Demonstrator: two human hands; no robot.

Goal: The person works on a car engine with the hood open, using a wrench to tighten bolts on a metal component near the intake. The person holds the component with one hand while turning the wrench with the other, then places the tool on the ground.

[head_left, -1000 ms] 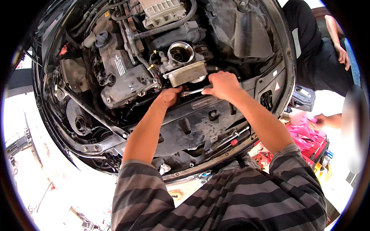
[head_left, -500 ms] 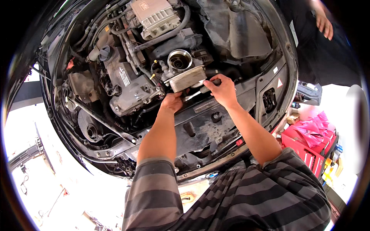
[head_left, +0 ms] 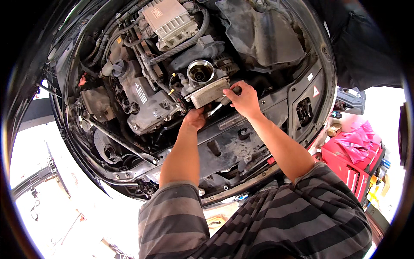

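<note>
I lean over an open engine bay. My left hand reaches down under the silver finned block below the round metal housing; its fingers are hidden, so I cannot tell whether it holds anything. My right hand is closed around the black handle of a metal ratchet wrench, whose shaft points left toward the finned block and my left hand.
A grey engine cover lies left of my hands, a ribbed silver box at the top. The black front crossmember runs under my forearms. A red tool chest stands at the right. Another person in dark clothes stands at upper right.
My view has shifted, so the engine sits lower and more central. Both hands stay at the finned block; the right hand has turned the wrench handle slightly.
</note>
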